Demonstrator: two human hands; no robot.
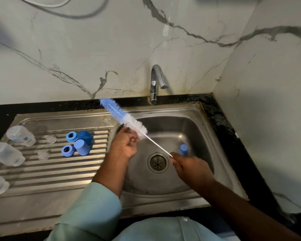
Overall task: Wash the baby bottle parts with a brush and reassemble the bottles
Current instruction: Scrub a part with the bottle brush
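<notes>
Right hand (pixel 189 166) pinches the thin white wire handle of the bottle brush (pixel 124 117) at its near end, over the drain (pixel 158 162). Left hand (pixel 127 145) is curled, fingertips touching the white bristles at the base of the brush head; whether it holds a small part cannot be told. The brush slants up and left, its bristle head white below and blue at the tip, reaching over the sink's rear rim.

The stainless sink basin (pixel 189 122) is dull and stained; a blue cap (pixel 183 149) stands in it just beyond the right hand.

On the ribbed steel drainboard (pixel 59 171) to the left: two blue collar rings (pixel 71 136), two more blue caps (pixel 82 147), two clear teats (pixel 49 138), and three clear bottles (pixel 20 135) lying along the left edge.

A chrome tap (pixel 155 84) rises behind the basin against a veined marble wall; a black counter borders the sink on the right.
</notes>
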